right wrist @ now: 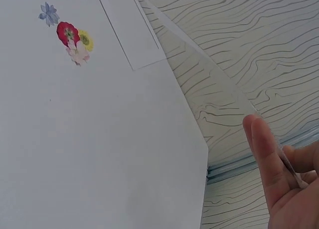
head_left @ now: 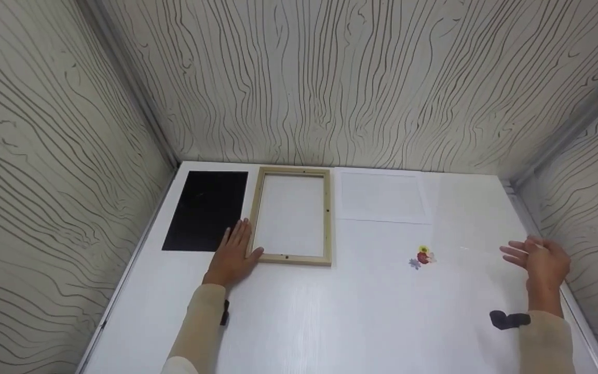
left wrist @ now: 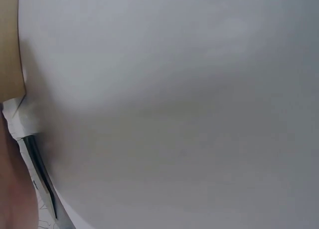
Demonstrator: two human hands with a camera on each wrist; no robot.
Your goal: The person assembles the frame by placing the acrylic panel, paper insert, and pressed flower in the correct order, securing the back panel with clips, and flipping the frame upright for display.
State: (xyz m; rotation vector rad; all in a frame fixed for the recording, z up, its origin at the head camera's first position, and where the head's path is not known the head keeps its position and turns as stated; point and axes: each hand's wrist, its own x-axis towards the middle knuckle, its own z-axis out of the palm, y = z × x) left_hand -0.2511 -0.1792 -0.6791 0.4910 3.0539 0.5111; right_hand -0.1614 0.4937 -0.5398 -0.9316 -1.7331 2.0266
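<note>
My left hand (head_left: 232, 257) lies flat, fingers stretched forward, at the lower left corner of a light wooden picture frame (head_left: 299, 259). Its fingers are along the frame's left rail, and its left side overlaps a black rectangular panel (head_left: 205, 208). At the table's right side my right hand (head_left: 545, 262) is raised, pinching a clear thin sheet (right wrist: 214, 79) between thumb and fingers. The sheet is hardly visible in the head view. Small pressed flowers (head_left: 423, 256), red, yellow, pale pink and blue, lie left of that hand. The left wrist view mostly shows blank tabletop.
A white paper (head_left: 382, 197) with a thin printed rectangle lies right of the frame at the back of the white table (head_left: 299, 322). Wood-grain patterned walls (head_left: 299, 83) enclose the table behind and at both sides.
</note>
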